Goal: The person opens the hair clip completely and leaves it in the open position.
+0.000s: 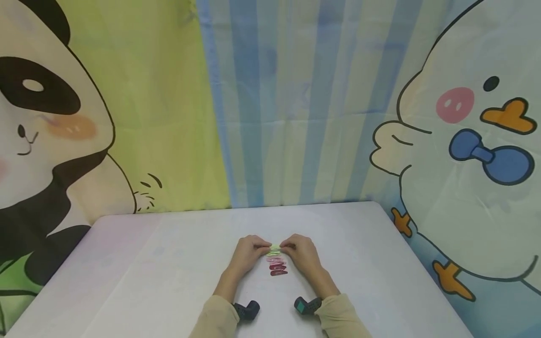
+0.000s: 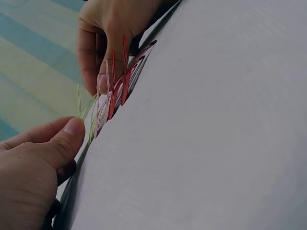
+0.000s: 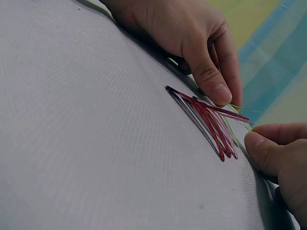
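Note:
A row of thin, looped coloured strands, like cord or wire, lies across the white table. The light green strands (image 1: 274, 251) are farthest from me. Pink strands (image 1: 276, 259) come next to them, then dark red strands (image 1: 278, 272) nearest me. My left hand (image 1: 248, 253) pinches the left end of the green strands between thumb and index finger. At their right end, the thumb and index finger of my right hand (image 1: 302, 252) do the same. Both wrist views show a short green stretch between the fingertips. The exact kind of strand is too fine to tell.
The white table (image 1: 160, 281) reaches back to a hanging curtain (image 1: 287, 103) with stripes and cartoon animals. A dark wrist device (image 1: 247, 310) sits at the left sleeve, and another dark device (image 1: 307, 305) at the right sleeve.

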A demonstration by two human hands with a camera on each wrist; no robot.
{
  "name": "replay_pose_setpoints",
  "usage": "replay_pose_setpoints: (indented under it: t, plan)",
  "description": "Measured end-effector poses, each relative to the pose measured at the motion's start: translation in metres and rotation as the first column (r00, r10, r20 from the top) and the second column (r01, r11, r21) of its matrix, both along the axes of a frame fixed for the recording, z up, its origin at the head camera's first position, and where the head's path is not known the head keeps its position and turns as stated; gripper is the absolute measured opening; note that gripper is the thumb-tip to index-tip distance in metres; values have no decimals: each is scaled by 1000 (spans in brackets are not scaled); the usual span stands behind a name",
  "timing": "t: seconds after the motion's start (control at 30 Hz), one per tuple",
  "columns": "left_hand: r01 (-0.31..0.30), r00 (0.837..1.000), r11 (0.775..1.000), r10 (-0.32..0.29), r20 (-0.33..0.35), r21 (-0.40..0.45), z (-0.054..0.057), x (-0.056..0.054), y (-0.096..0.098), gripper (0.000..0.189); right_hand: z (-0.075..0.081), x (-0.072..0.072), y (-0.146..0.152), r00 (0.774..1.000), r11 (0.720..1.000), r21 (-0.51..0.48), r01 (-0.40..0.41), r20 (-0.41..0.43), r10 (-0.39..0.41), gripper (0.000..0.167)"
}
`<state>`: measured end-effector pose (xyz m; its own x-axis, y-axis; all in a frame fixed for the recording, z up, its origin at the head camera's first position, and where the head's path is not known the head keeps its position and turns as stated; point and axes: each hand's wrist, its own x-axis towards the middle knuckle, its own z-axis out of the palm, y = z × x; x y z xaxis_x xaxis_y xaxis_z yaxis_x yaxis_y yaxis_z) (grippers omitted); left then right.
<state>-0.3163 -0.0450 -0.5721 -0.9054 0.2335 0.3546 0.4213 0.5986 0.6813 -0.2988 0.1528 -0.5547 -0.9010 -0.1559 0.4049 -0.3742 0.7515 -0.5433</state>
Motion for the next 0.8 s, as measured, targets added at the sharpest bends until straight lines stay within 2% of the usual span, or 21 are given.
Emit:
replay_pose_setpoints:
  t: [0.3, 0.8]
  plan:
    - [15, 999, 1000, -15, -51, -15, 3, 0, 0, 11, 1, -1, 0, 1000, 1000, 20, 13, 13, -13, 5]
    - [-13, 1000, 999, 15, 28, -45, 4, 0, 0, 10, 1, 2, -2, 999, 1000, -9, 17, 38, -17, 5]
